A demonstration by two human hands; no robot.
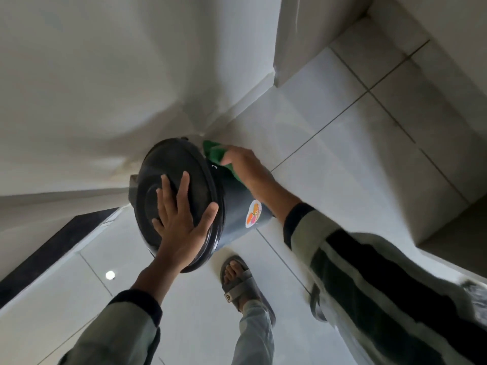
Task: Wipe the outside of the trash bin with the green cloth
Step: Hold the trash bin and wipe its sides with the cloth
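A dark round trash bin (237, 198) with a black lid (168, 164) stands on the tiled floor in a wall corner. A colourful sticker (253, 214) marks its side. My left hand (181, 219) lies flat on the lid, fingers spread, thumb over the rim. My right hand (245, 167) presses the green cloth (216, 152) against the bin's upper right side, just below the lid's rim. Part of the cloth is hidden under my fingers.
White walls (92, 75) meet right behind the bin. A dark strip (52, 241) runs along the floor at the left. My sandalled foot (238, 280) stands just in front of the bin. A low step or ledge (448, 227) rises at the right.
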